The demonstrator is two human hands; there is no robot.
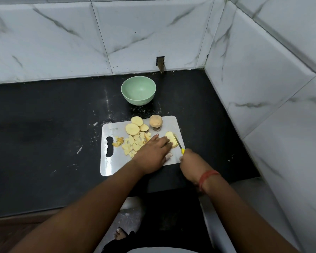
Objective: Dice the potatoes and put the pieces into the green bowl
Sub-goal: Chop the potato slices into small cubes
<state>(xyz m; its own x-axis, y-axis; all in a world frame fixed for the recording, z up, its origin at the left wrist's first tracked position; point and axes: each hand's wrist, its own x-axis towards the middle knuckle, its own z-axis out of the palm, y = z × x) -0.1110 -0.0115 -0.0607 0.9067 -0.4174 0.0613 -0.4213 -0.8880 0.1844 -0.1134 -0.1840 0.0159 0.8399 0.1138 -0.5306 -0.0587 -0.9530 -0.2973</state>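
A steel cutting board [109,167] lies on the black counter. On it are three round potato slices [132,129], a pile of diced pieces [133,145] and an unpeeled potato end [155,121]. My left hand [151,152] lies over the board with straight fingers pressing a stack of potato slices [171,140] near the board's right edge. My right hand [191,164] grips a yellow-handled knife [178,143], whose blade rests across that stack. The green bowl [138,90] stands behind the board and holds nothing.
Marble-tiled walls close the counter at the back and on the right [254,79]. The black counter [44,134] stretches out to the left of the board. A small hole [160,63] shows in the back wall behind the bowl. My foot [120,233] is visible below the counter edge.
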